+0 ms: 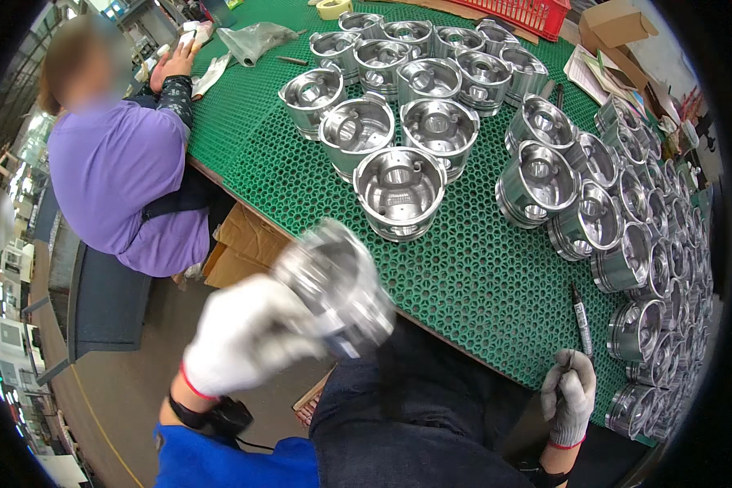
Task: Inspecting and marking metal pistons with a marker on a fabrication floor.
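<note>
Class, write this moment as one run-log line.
left hand: holds metal piston | right hand: curled near marker | green mat: more pistons

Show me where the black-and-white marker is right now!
In the head view, the marker is on the right, lying on the green mat just beyond the gloved right hand, with silver pistons close by on its right.

From your head, the fisheye camera looked down and forward over the green mat (464, 272), close above its near edge.
</note>
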`<action>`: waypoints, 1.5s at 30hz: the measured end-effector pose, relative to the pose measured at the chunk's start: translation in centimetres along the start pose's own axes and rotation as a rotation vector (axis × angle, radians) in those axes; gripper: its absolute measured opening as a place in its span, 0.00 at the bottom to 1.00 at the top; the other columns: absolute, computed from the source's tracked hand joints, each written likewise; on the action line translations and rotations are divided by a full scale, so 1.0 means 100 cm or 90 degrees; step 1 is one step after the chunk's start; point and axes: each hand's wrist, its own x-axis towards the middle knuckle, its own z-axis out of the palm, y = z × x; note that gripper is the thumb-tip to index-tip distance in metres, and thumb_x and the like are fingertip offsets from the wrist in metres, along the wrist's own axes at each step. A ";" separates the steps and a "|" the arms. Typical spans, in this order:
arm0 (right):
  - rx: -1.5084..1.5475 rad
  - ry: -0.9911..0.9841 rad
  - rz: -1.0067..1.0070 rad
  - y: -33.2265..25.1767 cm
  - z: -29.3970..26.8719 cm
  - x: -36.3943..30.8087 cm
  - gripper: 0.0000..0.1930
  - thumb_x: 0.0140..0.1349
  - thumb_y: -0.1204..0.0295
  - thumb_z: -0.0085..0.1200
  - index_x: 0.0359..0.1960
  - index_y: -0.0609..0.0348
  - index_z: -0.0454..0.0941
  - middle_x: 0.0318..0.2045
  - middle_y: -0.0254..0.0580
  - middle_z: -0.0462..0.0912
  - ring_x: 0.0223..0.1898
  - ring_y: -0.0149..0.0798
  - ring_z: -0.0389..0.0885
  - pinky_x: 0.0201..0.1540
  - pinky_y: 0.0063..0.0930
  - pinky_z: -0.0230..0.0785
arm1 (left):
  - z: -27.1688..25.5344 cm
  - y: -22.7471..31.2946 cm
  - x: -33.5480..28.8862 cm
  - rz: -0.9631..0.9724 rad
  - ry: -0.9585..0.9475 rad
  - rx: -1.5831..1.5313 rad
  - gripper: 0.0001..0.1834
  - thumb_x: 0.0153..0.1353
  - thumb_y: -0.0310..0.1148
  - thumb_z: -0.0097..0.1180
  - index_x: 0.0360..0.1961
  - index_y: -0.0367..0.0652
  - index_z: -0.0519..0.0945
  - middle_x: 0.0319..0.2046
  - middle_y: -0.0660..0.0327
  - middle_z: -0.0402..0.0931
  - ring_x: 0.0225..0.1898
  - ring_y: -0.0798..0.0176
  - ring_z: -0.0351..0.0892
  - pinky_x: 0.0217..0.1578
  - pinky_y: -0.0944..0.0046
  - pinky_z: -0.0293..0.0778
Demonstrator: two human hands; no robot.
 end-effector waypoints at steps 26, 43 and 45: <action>-0.006 0.013 -0.005 -0.003 0.009 0.003 0.22 0.63 0.59 0.51 0.48 0.67 0.69 0.15 0.42 0.72 0.06 0.28 0.60 0.08 0.20 0.51 | 0.014 -0.038 0.055 0.189 0.184 0.285 0.26 0.48 0.31 0.73 0.48 0.42 0.76 0.52 0.50 0.73 0.57 0.43 0.72 0.57 0.46 0.69; 0.189 -0.052 -0.027 0.020 -0.018 0.005 0.26 0.62 0.54 0.60 0.41 0.66 0.65 0.10 0.45 0.70 0.03 0.34 0.61 0.06 0.24 0.54 | 0.056 -0.024 0.077 0.062 0.007 0.497 0.22 0.40 0.27 0.67 0.42 0.40 0.80 0.40 0.52 0.78 0.44 0.47 0.78 0.49 0.48 0.72; 0.182 -0.043 -0.034 0.020 -0.018 0.003 0.25 0.62 0.53 0.59 0.42 0.65 0.66 0.10 0.43 0.70 0.03 0.33 0.60 0.06 0.23 0.53 | 0.065 -0.040 0.058 -0.038 0.130 0.322 0.17 0.43 0.24 0.63 0.39 0.38 0.80 0.37 0.51 0.78 0.42 0.45 0.78 0.46 0.50 0.73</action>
